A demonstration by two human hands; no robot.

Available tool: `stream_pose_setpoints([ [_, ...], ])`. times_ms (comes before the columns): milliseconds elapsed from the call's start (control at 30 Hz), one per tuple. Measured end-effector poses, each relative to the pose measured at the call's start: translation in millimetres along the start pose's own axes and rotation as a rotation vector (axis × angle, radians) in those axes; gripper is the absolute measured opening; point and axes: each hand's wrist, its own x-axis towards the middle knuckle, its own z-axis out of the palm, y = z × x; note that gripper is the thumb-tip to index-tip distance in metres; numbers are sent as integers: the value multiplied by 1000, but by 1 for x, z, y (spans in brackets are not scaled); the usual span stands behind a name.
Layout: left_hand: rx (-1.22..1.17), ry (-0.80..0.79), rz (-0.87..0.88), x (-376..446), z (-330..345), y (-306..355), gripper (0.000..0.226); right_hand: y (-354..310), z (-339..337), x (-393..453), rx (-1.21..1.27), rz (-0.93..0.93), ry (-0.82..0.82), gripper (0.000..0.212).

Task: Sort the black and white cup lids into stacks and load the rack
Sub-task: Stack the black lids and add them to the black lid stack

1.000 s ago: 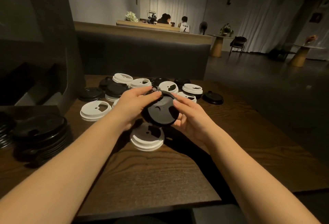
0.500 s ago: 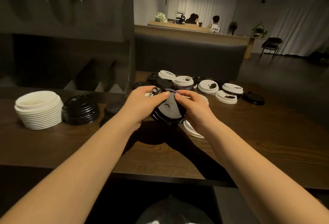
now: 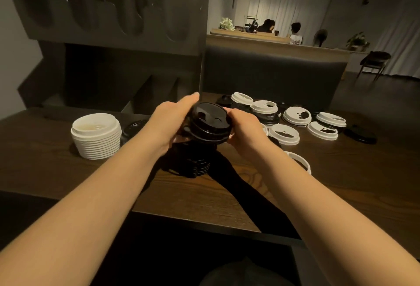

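A small nested bunch of black lids point(image 3: 210, 124) is held just above the black stack point(image 3: 195, 162) on the table point(image 3: 227, 194), tilted toward the camera, probably to line its rim up before seating it there. The left hand point(image 3: 169, 122) grips its left edge with curled fingers and the right hand point(image 3: 244, 129) clasps the right edge, both forearms converging from the lower corners. A finished white stack point(image 3: 96, 135) sits to the left near the dark rack point(image 3: 113, 24), while unsorted loose lids point(image 3: 295, 115) lie spread at right, so sorting seems partly done and loading not begun.
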Motion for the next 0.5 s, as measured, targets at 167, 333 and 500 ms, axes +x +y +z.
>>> stream_pose_setpoints([
  [167,271,107,-31,14,-8,-8,36,7,3,17,-61,-50,15,26],
  [333,595,293,9,19,-13,-18,42,17,6,11,-147,-122,-68,24],
  [500,771,307,112,16,-13,-22,44,31,10,3,-265,-209,-67,33],
])
